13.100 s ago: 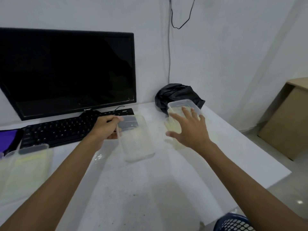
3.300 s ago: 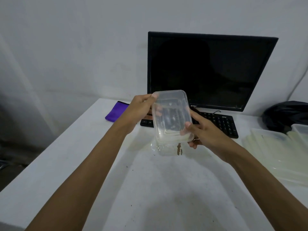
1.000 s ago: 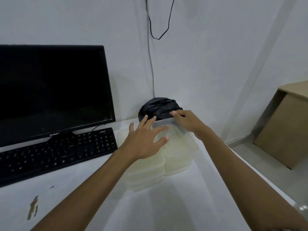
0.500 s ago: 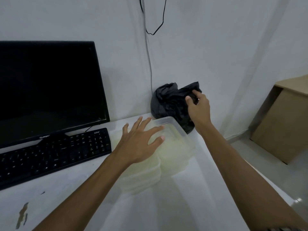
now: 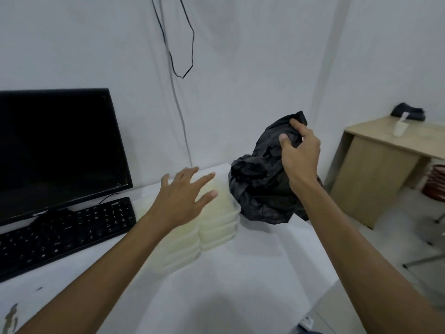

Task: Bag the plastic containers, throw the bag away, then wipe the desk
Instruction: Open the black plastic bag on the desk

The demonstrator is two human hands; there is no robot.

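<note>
Fingers and thumb of the right hand (image 5: 299,156) pinch the upper folds of a crumpled black plastic bag (image 5: 261,182), which hangs from that grip with its lower bulk sagging down to the white surface (image 5: 231,285), just right of the plastic containers (image 5: 216,220). These containers, translucent and yellowish, sit in two stacks side by side near the back of the surface, between the bag and a black keyboard (image 5: 65,233). The left hand (image 5: 183,201) is spread wide with its fingers straight and apart, palm down over the tops of the stacks; whether it actually touches them or hovers just above cannot be told, and it holds nothing. Behind the keyboard stands a dark computer monitor (image 5: 57,150) with its screen off. A thin black cable (image 5: 186,44) loops down the white wall above the containers. Off to the right, apart from the white surface, stands a wooden desk (image 5: 375,172) with a small white cup (image 5: 400,128) and a dark object, too blurred to identify, on top. A brownish stain (image 5: 10,318) marks the near left corner of the surface.
</note>
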